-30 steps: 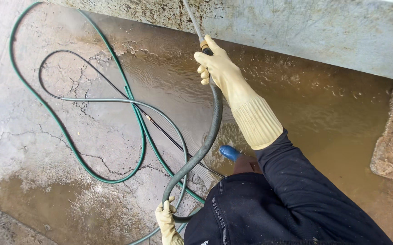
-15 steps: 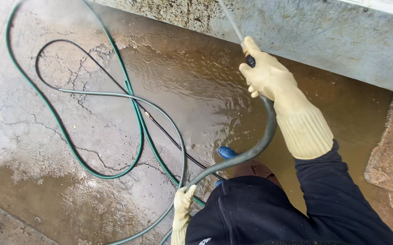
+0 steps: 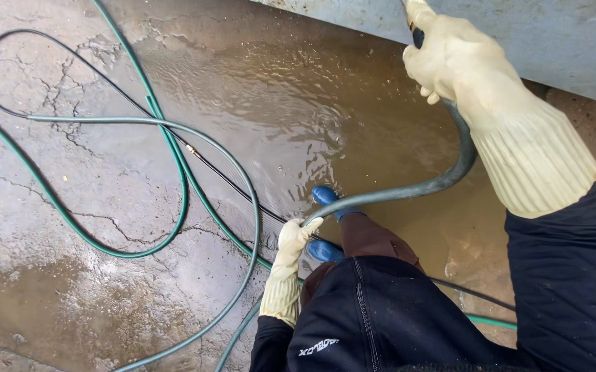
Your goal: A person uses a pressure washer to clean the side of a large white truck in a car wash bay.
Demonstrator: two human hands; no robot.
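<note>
Rubber gloves: cream, ribbed at the cuffs, both wet-looking, dark sleeves behind them.
Right hand [image 3: 453,58]: fingers wrapped tight round the handle end of the grey hose [image 3: 408,189], up by the concrete wall [image 3: 559,41]. It's swung way over to the right and higher compared with a second ago, when it sat near the middle of the view.
Left hand [image 3: 296,238]: fingers closed on the same grey hose lower down, just beside the blue boots [image 3: 327,224]; it's come up a bit from the bottom edge.
What that means: looks to me like the spraying has shifted further along the wall, with the hose now bowed in a wide curve between the two hands.
Green hose [image 3: 174,165]: thin, smooth, looping loosely across the floor, a thinner black line alongside.
Floor [image 3: 50,207]: cracked, rough concrete, damp.
Puddle [image 3: 298,117]: brown, muddy, rippling against the wall.
</note>
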